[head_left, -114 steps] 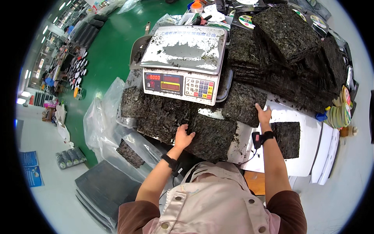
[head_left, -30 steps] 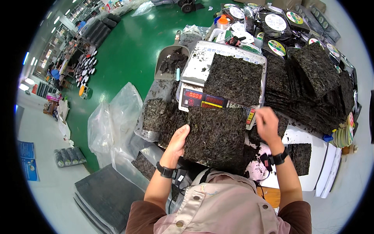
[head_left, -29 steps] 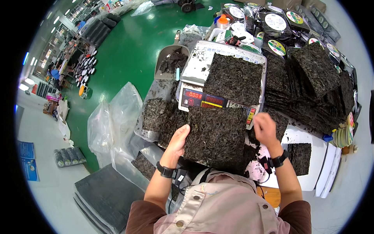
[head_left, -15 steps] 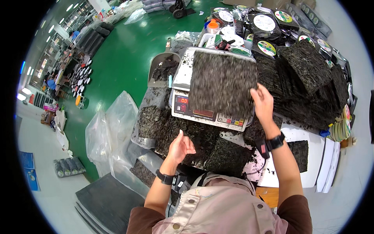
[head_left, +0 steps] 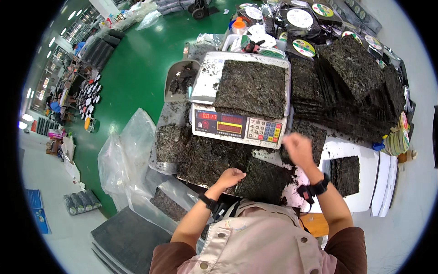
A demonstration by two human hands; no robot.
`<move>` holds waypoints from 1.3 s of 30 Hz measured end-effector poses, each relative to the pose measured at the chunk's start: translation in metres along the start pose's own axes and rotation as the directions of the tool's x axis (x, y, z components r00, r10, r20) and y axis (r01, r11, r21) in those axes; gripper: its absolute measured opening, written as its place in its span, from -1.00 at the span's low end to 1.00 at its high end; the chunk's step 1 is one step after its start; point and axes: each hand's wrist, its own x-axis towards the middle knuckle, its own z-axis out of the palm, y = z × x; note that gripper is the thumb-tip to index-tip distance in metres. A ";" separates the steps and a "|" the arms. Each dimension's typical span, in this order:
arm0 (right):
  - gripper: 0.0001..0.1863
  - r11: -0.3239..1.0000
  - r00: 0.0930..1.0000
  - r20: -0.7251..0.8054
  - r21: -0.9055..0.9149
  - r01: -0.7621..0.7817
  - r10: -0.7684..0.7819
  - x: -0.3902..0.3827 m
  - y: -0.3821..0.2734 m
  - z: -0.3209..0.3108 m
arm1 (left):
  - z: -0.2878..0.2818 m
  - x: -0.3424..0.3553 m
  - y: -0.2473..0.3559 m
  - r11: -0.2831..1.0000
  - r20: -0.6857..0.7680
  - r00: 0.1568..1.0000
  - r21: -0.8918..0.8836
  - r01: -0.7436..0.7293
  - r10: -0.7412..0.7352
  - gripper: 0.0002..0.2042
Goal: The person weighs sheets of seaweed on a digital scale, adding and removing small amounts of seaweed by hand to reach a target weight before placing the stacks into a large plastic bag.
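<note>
Just above centre toward one o'clock, a dark square sheet (head_left: 252,86) laid flat on the pan (head_left: 206,82) of a white scale (head_left: 237,124), near edge slightly past the pan's front lip, right edge close to the pan's right rim. Toward ten o'clock on that pan, a wider bare strip.

Close to six o'clock, the left hand (head_left: 233,176), thumb and fingers drawn together at the left edge of a front sheet (head_left: 267,182); cannot tell whether gripping or only touching. Between three and four o'clock, the right hand (head_left: 299,150), blurred, seemingly loosely curled, beside the scale's lower right corner; cannot tell how far open or whether holding anything.

Tight quarters at two o'clock: a tall stack of dark sheets (head_left: 351,86), edges uneven, just beside the scale. More room near four o'clock: a lone sheet (head_left: 345,176) with a white margin of tabletop (head_left: 355,204) below. At eleven, close beside the scale, a dustpan (head_left: 169,93) with dark scraps. Farther out toward ten, a broad sweep of green floor (head_left: 137,68). Between eight and nine, a clear plastic bag (head_left: 123,160), bulging outward beyond the tabletop's left edge.
</note>
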 end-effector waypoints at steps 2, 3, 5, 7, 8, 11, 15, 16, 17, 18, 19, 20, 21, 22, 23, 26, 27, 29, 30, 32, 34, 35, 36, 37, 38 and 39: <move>-0.68 0.907 0.816 0.424 -0.324 -0.268 0.392 -0.060 0.065 0.006 | 0.013 0.012 -0.010 0.959 -0.102 0.993 0.282 -0.031 0.062 -0.57; -0.55 0.763 0.520 0.563 -0.537 -0.361 0.642 -0.079 0.089 0.007 | 0.020 0.017 -0.017 0.908 -0.143 0.984 0.417 -0.037 0.106 -0.53; -0.52 0.647 0.376 0.533 -0.540 -0.538 0.757 -0.120 0.124 0.015 | 0.030 0.024 -0.028 0.933 -0.157 0.982 0.356 -0.043 0.105 -0.46; -0.46 0.762 0.491 0.595 -0.382 -0.523 0.636 -0.152 0.169 0.030 | 0.032 0.025 -0.026 0.929 -0.129 0.987 0.368 -0.041 0.095 -0.44; -0.48 0.726 0.497 0.555 -0.334 -0.602 0.667 -0.156 0.174 0.037 | 0.033 0.024 -0.026 0.939 -0.143 0.985 0.341 -0.042 0.096 -0.48; -0.55 0.674 0.570 0.418 -0.158 -0.722 0.708 -0.168 0.181 0.050 | 0.032 0.021 -0.022 0.979 -0.188 0.980 0.200 -0.023 0.061 -0.56; -0.59 0.695 0.700 0.265 0.130 -0.707 0.663 -0.165 0.153 0.048 | 0.027 0.009 -0.014 0.999 -0.287 0.956 0.025 -0.048 0.053 -0.67; -0.58 0.662 0.695 0.258 0.214 -0.718 0.671 -0.162 0.146 0.046 | 0.026 0.005 -0.011 0.992 -0.326 0.939 0.091 -0.082 0.108 -0.68; -0.60 0.692 0.715 0.252 0.185 -0.697 0.652 -0.161 0.145 0.045 | 0.026 0.001 -0.008 0.981 -0.361 0.918 0.159 -0.114 0.166 -0.68; -0.62 0.721 0.734 0.248 0.156 -0.675 0.633 -0.160 0.144 0.045 | 0.030 -0.003 -0.007 0.960 -0.441 0.866 0.242 -0.138 0.236 -0.76; -0.63 0.749 0.752 0.245 0.126 -0.650 0.612 -0.159 0.143 0.045 | 0.028 -0.002 -0.011 0.977 -0.397 0.894 0.125 -0.172 0.208 -0.77; -0.63 0.782 0.780 0.236 0.109 -0.614 0.579 -0.157 0.140 0.045 | 0.023 -0.001 -0.014 0.981 -0.352 0.918 0.004 -0.195 0.184 -0.78; -0.64 0.813 0.807 0.228 0.092 -0.575 0.545 -0.155 0.137 0.045 | 0.021 -0.002 -0.017 0.971 -0.303 0.939 -0.119 -0.209 0.165 -0.78; -0.64 0.841 0.831 0.222 0.074 -0.535 0.509 -0.152 0.134 0.045 | 0.023 -0.001 -0.019 0.944 -0.353 0.900 -0.112 -0.312 0.255 -0.75; -0.65 0.792 0.795 0.260 0.144 -0.594 0.548 -0.146 0.124 0.042 | 0.019 -0.005 -0.012 0.945 -0.326 0.921 -0.170 -0.280 0.214 -0.76; -0.70 0.597 0.691 0.414 0.351 -0.722 0.592 -0.122 0.081 0.025 | 0.002 -0.030 0.022 0.916 -0.251 0.959 -0.341 -0.213 0.130 -0.78; -0.70 0.567 0.681 0.452 0.379 -0.731 0.576 -0.116 0.072 0.020 | -0.005 -0.043 0.039 0.891 -0.197 0.980 -0.437 -0.123 0.039 -0.79; -0.71 0.504 0.660 0.526 0.427 -0.750 0.537 -0.108 0.060 0.015 | -0.014 -0.052 0.049 0.858 -0.189 0.982 -0.500 -0.113 0.019 -0.79; -0.73 0.547 0.682 0.572 0.425 -0.722 0.455 -0.108 0.066 0.017 | -0.016 -0.057 0.053 0.868 -0.212 0.977 -0.480 -0.127 0.026 -0.81; -0.76 0.618 0.731 0.565 0.432 -0.657 0.382 -0.103 0.050 0.016 | -0.019 -0.064 0.056 0.857 -0.243 0.966 -0.475 -0.199 0.089 -0.81; -0.84 0.749 0.781 0.518 0.346 -0.565 0.350 -0.098 0.036 0.008 | -0.024 -0.070 0.061 0.850 -0.249 0.949 -0.441 -0.287 0.191 -0.86; -0.90 0.830 0.808 0.477 0.245 -0.500 0.346 -0.095 0.034 0.002 | -0.027 -0.071 0.061 0.800 -0.287 0.930 -0.487 -0.350 0.232 -0.88; -0.94 0.893 0.835 0.437 0.136 -0.429 0.334 -0.093 0.030 -0.002 | -0.029 -0.071 0.060 0.743 -0.326 0.906 -0.528 -0.411 0.269 -0.90; -0.90 0.960 0.946 0.296 0.198 -0.196 0.132 -0.087 0.024 -0.004 | -0.031 -0.071 0.060 0.680 -0.368 0.879 -0.563 -0.469 0.302 -0.90; -0.83 0.974 0.987 0.136 0.220 0.051 -0.083 -0.079 0.017 -0.004 | -0.028 -0.087 0.091 0.638 -0.345 0.925 -0.678 -0.365 0.161 -0.81; -0.74 0.932 0.954 -0.022 0.206 0.298 -0.300 -0.073 0.012 -0.004 | -0.028 -0.093 0.103 0.619 -0.310 0.944 -0.721 -0.313 0.116 -0.79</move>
